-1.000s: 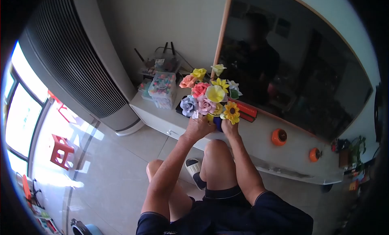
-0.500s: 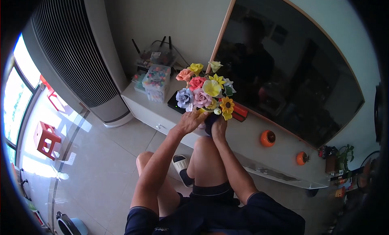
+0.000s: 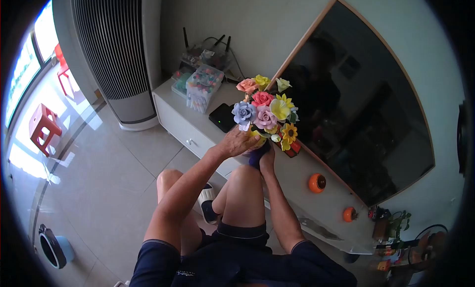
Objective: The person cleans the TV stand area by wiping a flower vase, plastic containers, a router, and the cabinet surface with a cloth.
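Observation:
A bunch of colourful artificial flowers [image 3: 267, 113] stands in a pot [image 3: 258, 142], of which only a yellowish upper part shows. My left hand [image 3: 238, 142] is closed around the pot's near left side, just under the flowers, fingertips partly hidden. On its right side, my right hand [image 3: 267, 160] grips a dark purple cloth [image 3: 256, 157] pressed close to the pot. Most of that hand's fingers are hidden behind the cloth and blooms. The pot is above my raised knee, at the cabinet's edge.
The white TV cabinet [image 3: 292, 183] carries a clear box of coloured pieces [image 3: 205, 81], a router [image 3: 205, 54], a black device [image 3: 222, 117] and two orange ornaments [image 3: 317, 183]. The television [image 3: 366, 104] stands behind. A tall air conditioner [image 3: 116, 54], red stool [image 3: 44, 128] and bin [image 3: 54, 247] are to the left.
The view has turned, so the room appears shifted and rotated. Both hands stay at the pot; the left hand sits slightly lower on its side, and more of the yellow pot shows.

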